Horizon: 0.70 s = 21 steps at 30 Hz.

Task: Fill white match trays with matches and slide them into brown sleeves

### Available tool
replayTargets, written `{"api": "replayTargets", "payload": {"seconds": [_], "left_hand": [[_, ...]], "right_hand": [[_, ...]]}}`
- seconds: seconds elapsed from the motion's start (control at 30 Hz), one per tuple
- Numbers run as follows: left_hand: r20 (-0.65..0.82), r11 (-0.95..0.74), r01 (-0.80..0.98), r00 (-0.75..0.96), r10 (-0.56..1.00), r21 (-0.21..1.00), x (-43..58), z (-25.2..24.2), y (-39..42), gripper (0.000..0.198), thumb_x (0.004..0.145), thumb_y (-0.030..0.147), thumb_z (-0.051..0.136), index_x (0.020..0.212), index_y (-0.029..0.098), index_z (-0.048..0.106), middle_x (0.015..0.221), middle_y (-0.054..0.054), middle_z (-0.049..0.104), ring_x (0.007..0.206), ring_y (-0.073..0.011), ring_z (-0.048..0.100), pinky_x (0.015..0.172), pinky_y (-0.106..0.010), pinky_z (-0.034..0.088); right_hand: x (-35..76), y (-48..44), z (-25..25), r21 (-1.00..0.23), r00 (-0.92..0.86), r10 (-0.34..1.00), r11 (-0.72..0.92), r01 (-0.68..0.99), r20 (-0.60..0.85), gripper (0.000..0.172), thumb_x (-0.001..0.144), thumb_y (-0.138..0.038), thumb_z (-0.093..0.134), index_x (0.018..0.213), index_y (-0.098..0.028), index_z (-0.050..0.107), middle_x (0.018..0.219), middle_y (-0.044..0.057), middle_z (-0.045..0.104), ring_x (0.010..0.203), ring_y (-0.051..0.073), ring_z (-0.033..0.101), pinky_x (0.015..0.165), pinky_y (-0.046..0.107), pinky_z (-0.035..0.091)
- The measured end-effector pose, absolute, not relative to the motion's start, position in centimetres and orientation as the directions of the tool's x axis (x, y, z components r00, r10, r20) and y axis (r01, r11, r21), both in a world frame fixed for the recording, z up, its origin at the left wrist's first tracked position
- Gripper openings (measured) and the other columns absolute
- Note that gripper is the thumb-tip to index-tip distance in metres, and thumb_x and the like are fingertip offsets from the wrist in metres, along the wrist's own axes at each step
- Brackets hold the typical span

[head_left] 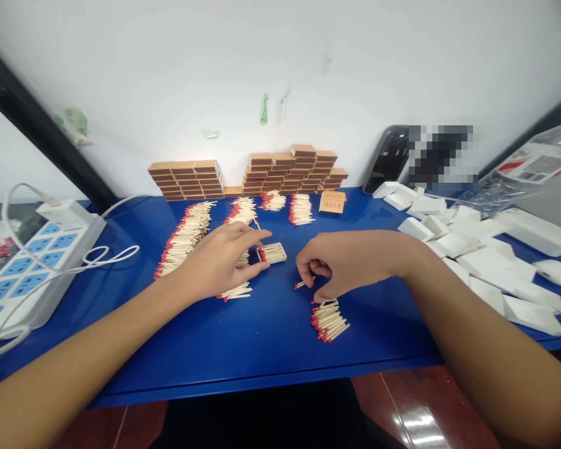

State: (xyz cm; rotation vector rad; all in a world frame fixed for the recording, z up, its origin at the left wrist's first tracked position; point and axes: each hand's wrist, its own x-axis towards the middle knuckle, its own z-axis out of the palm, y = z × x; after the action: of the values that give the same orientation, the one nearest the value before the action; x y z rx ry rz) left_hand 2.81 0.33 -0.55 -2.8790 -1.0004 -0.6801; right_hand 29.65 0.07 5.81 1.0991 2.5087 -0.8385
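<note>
A small white matchbox tray filled with red-tipped matches rests on the blue table. Beside it is my left hand, its thumb and forefinger apart at the tray's left end with nothing seen between them. Loose matches partly show under that hand. My right hand is curled low over the table, with a few matches poking out at its bent fingertips; the grip itself is partly hidden. Just below its thumb lies a small heap of matches.
Behind the hands lie a long row of matches and smaller piles. Stacked matchboxes line the wall, with one orange box in front. White trays cover the right. A power strip with cables stands left; a phone leans behind.
</note>
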Motion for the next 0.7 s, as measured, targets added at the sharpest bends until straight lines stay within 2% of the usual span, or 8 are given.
{"api": "replayTargets", "payload": {"seconds": [0.37,0.57,0.7], "left_hand": [[0.399,-0.785,0.607,0.693,0.601,0.126,2.93,-0.46,0.2,0.048,0.098,0.041,0.069,0.139,0.018,0.062,0.113,-0.012,0.076,0.11,-0.0293,0.07,0.097,-0.048,0.058],[0.391,-0.782,0.609,0.693,0.606,0.133,2.93,-0.39,0.15,0.049,0.098,0.041,0.069,0.139,0.017,0.062,0.114,-0.013,0.076,0.111,-0.0302,0.07,0.098,-0.05,0.058],[0.396,-0.786,0.605,0.694,0.6,0.131,2.94,-0.4,0.13,0.048,0.098,0.04,0.069,0.139,0.017,0.062,0.113,-0.013,0.076,0.111,-0.0292,0.07,0.097,-0.048,0.058]], "right_hand": [[29.39,0.37,5.38,-0.415,-0.696,0.635,0.564,0.714,-0.334,0.026,0.085,-0.048,0.074,0.092,-0.022,0.073,0.078,-0.001,0.06,0.065,0.014,0.053,0.058,0.029,0.035],[29.38,0.39,5.44,-0.4,-0.695,0.618,0.569,0.718,-0.368,0.021,0.081,-0.037,0.078,0.096,-0.023,0.076,0.078,-0.001,0.06,0.065,0.014,0.055,0.058,0.029,0.036],[29.25,0.43,5.33,-0.425,-0.714,0.595,0.575,0.699,-0.369,0.017,0.087,-0.038,0.073,0.088,-0.022,0.077,0.071,-0.002,0.057,0.06,0.013,0.051,0.056,0.029,0.034]]}}
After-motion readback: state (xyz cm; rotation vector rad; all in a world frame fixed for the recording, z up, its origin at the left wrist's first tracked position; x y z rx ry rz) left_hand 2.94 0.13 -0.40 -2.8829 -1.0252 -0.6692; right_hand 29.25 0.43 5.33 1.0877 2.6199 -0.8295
